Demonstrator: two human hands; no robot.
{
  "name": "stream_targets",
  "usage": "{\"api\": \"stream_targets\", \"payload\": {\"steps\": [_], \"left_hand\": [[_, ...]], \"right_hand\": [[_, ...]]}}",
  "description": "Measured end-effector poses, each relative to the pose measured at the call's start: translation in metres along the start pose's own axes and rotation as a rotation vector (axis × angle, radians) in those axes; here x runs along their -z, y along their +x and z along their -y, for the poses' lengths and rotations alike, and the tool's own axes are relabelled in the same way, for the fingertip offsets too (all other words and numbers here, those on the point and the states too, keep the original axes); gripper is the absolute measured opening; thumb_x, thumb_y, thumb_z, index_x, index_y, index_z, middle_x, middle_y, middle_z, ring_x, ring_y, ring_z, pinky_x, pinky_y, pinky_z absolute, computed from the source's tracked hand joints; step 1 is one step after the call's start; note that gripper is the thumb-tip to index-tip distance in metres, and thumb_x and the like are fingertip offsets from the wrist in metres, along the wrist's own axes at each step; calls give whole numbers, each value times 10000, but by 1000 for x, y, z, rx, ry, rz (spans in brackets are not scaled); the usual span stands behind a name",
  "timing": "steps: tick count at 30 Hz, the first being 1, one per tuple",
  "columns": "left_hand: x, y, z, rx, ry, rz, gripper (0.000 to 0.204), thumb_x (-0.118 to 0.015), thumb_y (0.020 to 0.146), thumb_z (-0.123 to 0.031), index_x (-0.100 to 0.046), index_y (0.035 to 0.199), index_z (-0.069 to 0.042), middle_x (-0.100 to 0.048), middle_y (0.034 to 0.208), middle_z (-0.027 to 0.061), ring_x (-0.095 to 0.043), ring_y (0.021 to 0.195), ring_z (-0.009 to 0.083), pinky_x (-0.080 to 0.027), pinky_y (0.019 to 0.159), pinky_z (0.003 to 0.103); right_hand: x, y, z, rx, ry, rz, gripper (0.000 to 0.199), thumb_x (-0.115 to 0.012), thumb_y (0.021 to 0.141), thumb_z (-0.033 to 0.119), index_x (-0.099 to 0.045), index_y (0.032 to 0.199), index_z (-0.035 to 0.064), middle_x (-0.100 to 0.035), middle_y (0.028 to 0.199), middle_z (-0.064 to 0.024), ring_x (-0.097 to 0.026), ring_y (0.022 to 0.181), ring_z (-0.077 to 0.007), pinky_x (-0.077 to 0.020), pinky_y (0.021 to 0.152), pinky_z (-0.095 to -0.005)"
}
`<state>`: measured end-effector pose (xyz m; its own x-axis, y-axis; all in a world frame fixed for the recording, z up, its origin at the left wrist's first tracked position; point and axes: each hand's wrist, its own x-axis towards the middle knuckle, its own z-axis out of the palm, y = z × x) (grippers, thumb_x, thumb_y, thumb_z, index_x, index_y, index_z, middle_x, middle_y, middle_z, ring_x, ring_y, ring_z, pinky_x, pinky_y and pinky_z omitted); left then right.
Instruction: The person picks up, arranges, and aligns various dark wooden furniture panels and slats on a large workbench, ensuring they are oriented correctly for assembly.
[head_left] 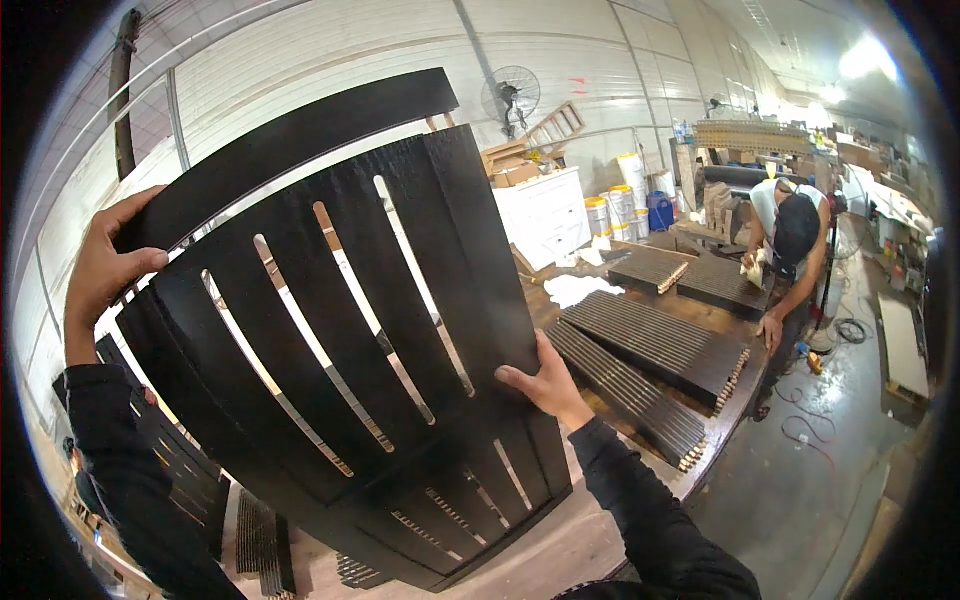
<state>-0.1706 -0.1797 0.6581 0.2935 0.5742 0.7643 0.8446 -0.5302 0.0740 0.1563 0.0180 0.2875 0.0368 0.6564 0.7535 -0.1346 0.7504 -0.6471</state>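
In front of me stands a large black slotted wooden panel (300,350), tilted, with long narrow openings in two rows. A curved black top rail (320,125) lies along its upper edge with a narrow gap between them; pale wooden pegs show in the gap at the right end. My left hand (110,265) is closed round the left end of this rail, its thumb at the gap. On the panel's right edge is my right hand (550,385), thumb on the near face and its other fingers hidden behind.
Dark slats (650,345) with pale ends lie in rows on a long table to the right. A co-worker (795,235) bends over it, a pale cloth in one hand. Beyond stand buckets (620,205), a white cabinet (545,215) and a fan (512,95). Another dark panel (170,450) is at left.
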Motion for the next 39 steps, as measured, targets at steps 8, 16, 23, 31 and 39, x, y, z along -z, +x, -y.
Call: {"api": "stream_targets", "payload": {"steps": [8, 16, 23, 31, 39], "left_hand": [[-55, 28, -44, -95, 591, -163, 559, -741, 617, -426, -597, 981, -27, -645, 797, 153, -634, 709, 276, -472, 695, 359], [-95, 41, -33, -73, 776, -370, 664, -621, 700, -658, -607, 1024, -78, -654, 821, 138, -636, 737, 306, -469, 684, 398], [-103, 41, -20, -136, 812, -393, 619, -544, 745, -680, -617, 866, -77, -620, 707, 129, -612, 688, 313, -455, 633, 392], [-95, 56, -20, 98, 735, -478, 643, -490, 771, -708, -542, 695, -71, -557, 596, 112, -571, 600, 285, -411, 585, 367], [-95, 53, -30, 69, 707, -478, 636, -523, 739, -704, -570, 678, -73, -592, 590, 95, -585, 572, 285, -416, 542, 367]], "right_hand": [[-9, 95, 87, 210, -184, -28, 697, -784, 717, 326, -441, 1210, -29, -595, 1092, -173, -572, 1013, -222, -444, 873, -332], [-23, 134, 100, 185, -232, -113, 732, -752, 731, 437, -436, 1184, -43, -612, 1013, -174, -611, 933, -250, -479, 817, -339], [-27, 139, 93, 238, -192, -82, 703, -741, 752, 408, -430, 1190, -45, -609, 1024, -181, -608, 944, -260, -473, 829, -339], [-28, 132, 95, 239, -163, -80, 722, -729, 756, 426, -422, 1210, -43, -595, 1073, -189, -595, 989, -268, -467, 845, -351], [-24, 132, 95, 307, -182, -104, 716, -724, 756, 440, -433, 1199, -42, -590, 1057, -193, -596, 967, -284, -466, 839, -361]]}}
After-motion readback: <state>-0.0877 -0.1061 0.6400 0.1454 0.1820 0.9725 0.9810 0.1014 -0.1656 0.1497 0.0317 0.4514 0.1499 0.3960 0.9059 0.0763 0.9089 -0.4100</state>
